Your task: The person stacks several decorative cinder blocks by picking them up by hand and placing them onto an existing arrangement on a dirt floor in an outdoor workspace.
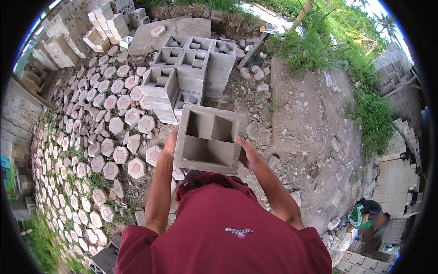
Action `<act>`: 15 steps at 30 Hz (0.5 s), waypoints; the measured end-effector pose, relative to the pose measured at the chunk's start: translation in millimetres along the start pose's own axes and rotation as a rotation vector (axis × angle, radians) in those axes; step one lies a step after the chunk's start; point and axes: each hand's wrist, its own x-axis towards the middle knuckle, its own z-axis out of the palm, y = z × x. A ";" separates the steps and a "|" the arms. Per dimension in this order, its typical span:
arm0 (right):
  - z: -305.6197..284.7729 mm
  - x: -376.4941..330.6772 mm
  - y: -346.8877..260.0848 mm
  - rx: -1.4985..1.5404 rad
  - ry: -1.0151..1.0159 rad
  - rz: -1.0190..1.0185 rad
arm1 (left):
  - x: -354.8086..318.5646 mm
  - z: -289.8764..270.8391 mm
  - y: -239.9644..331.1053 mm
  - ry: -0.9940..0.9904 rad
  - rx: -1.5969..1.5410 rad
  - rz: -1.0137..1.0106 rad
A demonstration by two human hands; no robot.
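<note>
Between my two hands is a grey concrete hollow block (pixel 209 139), held in front of my body. Its open cells face up, two smaller ones on the far side and one wide one nearer to me. My left hand (pixel 172 142) grips the block's left side, most of its fingers hidden behind it. On the opposite side my right hand (pixel 248 153) clasps the wall, thumb near the upper edge. Just beyond stands a group of stacked hollow blocks (pixel 190 78), apart from my hands.
Hexagonal paving stones (pixel 109 148) cover the ground to the left. A flat concrete slab (pixel 182 28) lies behind the stacks. More blocks (pixel 109 25) are piled at the far left. Rubble (pixel 260 77) and a dirt slab (pixel 310 114) lie right. Another person (pixel 367 214) bends at the lower right.
</note>
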 end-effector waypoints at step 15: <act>-54.8 180.3 -124.4 -0.254 0.267 0.349 | 182.5 4.5 78.1 0.151 0.115 -0.162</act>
